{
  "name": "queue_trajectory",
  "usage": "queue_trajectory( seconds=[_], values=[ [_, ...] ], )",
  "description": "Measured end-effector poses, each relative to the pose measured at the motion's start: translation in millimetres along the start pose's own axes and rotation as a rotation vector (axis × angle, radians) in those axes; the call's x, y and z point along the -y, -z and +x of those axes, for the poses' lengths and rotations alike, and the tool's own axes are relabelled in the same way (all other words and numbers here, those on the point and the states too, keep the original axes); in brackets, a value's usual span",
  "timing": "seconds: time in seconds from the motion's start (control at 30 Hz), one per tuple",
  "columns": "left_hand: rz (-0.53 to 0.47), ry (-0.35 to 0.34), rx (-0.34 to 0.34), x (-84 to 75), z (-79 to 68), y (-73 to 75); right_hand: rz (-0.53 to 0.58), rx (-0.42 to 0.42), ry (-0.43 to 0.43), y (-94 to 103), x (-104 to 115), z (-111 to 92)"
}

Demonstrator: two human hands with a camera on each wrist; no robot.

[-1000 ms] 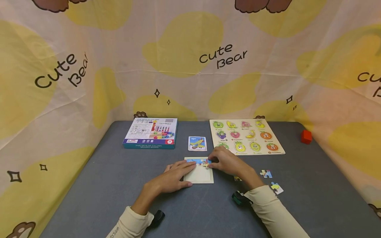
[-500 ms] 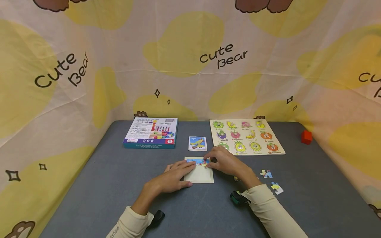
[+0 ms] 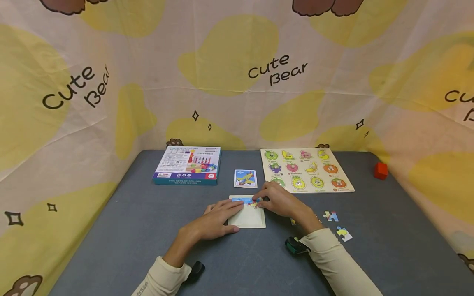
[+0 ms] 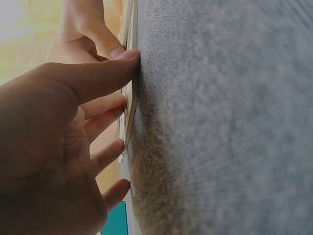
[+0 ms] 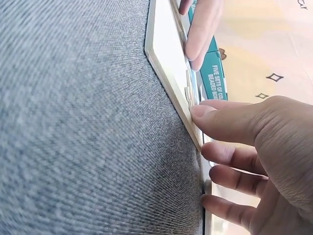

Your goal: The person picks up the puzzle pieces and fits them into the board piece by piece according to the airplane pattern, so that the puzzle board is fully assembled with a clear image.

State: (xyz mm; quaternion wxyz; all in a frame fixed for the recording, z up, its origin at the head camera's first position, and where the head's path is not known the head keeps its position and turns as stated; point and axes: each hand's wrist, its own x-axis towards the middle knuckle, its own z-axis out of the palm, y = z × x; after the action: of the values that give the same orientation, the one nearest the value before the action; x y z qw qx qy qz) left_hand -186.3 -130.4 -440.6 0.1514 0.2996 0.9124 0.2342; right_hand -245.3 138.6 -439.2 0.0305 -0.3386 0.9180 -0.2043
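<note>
A pale wooden puzzle tray (image 3: 246, 220) lies on the table in the head view, with blue picture pieces along its far edge. My left hand (image 3: 216, 220) rests on the tray's left side, its fingers extended over the pieces and its thumb by the near edge. At the far right corner, my right hand (image 3: 279, 200) pinches a jigsaw piece (image 3: 255, 204) between thumb and index finger; the fingers partly cover it. The right wrist view has the right thumb (image 5: 204, 113) against the piece's edge, just above the tray rim.
Loose jigsaw pieces (image 3: 331, 216) lie right of the right forearm, which partly hides another. An airplane card (image 3: 245, 179) is beyond the tray. Farther back are a teal-sided box (image 3: 187, 165), a fruit board (image 3: 307, 170) and a red block (image 3: 380, 170).
The right hand has shifted slightly left over the tray's far right corner, its index finger moving inward with the piece. The left hand has stayed in place.
</note>
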Motion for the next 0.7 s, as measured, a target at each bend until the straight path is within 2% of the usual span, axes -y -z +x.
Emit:
queue_trajectory(
  seconds=[0.23,0.47,0.7],
  values=[
    [0.003,-0.002,0.000,-0.6,-0.6,0.9,-0.001,-0.007,0.013,-0.2,1,1],
    [0.003,0.004,0.003,-2.2,0.1,1.2,0.008,-0.007,-0.035,-1.6,2,4],
    [0.021,0.003,-0.001,-14.1,8.8,0.5,0.027,-0.010,-0.076,-1.8,4,3]
  ],
)
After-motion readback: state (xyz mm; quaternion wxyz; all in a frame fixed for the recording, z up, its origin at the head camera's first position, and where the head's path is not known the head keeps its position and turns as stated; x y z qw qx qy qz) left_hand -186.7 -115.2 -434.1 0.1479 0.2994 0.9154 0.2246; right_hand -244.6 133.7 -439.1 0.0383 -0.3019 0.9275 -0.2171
